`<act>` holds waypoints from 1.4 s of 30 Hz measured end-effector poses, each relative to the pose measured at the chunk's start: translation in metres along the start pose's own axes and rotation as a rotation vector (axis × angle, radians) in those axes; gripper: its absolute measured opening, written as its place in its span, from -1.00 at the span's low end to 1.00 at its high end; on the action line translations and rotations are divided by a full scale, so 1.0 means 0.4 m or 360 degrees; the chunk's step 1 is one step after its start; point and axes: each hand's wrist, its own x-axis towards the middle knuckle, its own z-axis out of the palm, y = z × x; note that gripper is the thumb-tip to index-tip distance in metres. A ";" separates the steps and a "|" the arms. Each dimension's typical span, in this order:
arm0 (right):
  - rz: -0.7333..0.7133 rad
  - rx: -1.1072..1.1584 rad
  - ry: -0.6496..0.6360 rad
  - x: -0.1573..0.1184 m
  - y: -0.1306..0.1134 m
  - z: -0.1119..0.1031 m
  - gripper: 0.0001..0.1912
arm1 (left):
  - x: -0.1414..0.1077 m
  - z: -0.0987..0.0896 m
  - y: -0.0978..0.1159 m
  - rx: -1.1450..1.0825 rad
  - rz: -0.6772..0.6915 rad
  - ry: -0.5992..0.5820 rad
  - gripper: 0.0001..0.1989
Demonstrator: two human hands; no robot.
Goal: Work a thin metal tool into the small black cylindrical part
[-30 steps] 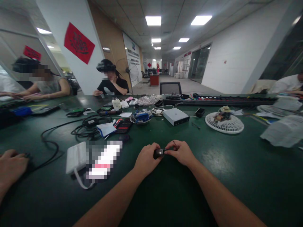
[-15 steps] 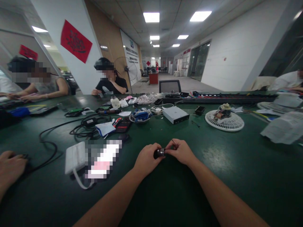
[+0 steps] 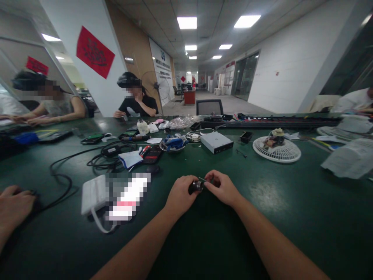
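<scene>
My left hand (image 3: 181,194) is closed around a small dark cylindrical part (image 3: 198,186) with a shiny metallic end that faces right. Just to the right of it, my right hand (image 3: 222,187) pinches a thin rod-like piece (image 3: 202,179) between thumb and fingertips. The piece points left, close to the cylinder's end; whether the two touch I cannot tell. Both hands are low over the green table (image 3: 204,241). What exactly the cylinder is cannot be made out.
A grey optical drive (image 3: 216,140) and a white fan grille (image 3: 276,149) lie beyond my hands. To the left are a lit phone (image 3: 129,196), a white power bank (image 3: 93,194) and black cables (image 3: 68,181). Another person's hand (image 3: 16,206) rests at the far left.
My right fingers have shifted slightly, and the thin piece now points left towards the cylinder instead of up. The cylinder has tilted a little in my left hand.
</scene>
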 end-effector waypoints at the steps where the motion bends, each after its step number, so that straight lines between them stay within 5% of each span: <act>1: -0.0008 0.0011 0.0035 0.000 0.000 -0.001 -0.83 | 0.001 -0.001 -0.004 0.0003 -0.0058 0.0055 -0.78; 6: -0.0048 -0.0201 0.0064 -0.001 0.000 -0.002 -0.86 | 0.007 -0.004 -0.021 0.0025 -0.0283 0.0242 -0.82; 15: -0.0180 -0.0593 -0.0037 -0.006 -0.019 -0.009 -0.81 | 0.007 -0.001 -0.014 0.0018 -0.0122 0.0180 -0.78; 42: -0.0323 -0.0522 -0.0037 -0.008 -0.001 -0.002 -0.83 | 0.001 0.012 -0.025 0.0112 -0.0092 0.0212 -0.72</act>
